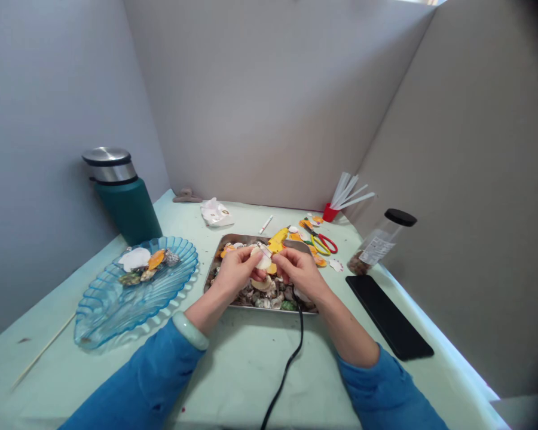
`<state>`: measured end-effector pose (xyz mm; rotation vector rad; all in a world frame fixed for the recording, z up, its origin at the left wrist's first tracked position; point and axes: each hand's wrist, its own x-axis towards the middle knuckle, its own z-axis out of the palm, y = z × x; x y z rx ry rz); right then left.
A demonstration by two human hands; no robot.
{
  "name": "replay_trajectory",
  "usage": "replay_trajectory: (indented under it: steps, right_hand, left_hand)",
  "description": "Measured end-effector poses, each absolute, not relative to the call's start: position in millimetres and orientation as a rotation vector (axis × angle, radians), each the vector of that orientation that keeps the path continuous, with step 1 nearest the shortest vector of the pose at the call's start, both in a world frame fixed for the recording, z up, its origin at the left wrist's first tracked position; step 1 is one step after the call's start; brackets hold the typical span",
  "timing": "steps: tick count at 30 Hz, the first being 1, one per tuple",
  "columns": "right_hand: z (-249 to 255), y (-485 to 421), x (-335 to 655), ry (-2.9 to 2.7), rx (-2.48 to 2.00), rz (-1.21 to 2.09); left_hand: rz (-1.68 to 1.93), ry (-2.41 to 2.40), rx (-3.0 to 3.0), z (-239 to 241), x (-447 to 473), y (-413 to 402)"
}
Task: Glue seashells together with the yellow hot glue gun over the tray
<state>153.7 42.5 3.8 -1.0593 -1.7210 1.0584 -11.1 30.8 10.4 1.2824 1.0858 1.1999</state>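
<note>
My left hand pinches a pale seashell between thumb and fingers, above a metal tray of shells. Close to the shell's right edge, my right hand has its fingertips pressed together; whether something small is between them I cannot make out. Behind the hands a yellow glue gun lies over the tray, its tip near the back rim. A black cord runs from the tray toward me. Brown, white and green shells fill the tray, partly covered by my hands.
At left are a blue glass dish with several shells, a green bottle and a thin stick. Scissors, a red cup of glue sticks, a tilted-looking jar and a black flat slab are at right.
</note>
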Motion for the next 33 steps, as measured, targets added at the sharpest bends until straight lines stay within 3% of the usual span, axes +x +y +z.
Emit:
replay_trajectory:
  steps: [33]
  right_hand:
    - [2.5,44.4,156.8,-1.759,-0.979,1.094]
  left_hand:
    - [1.130,1.043,1.414,10.5,-11.1,29.3]
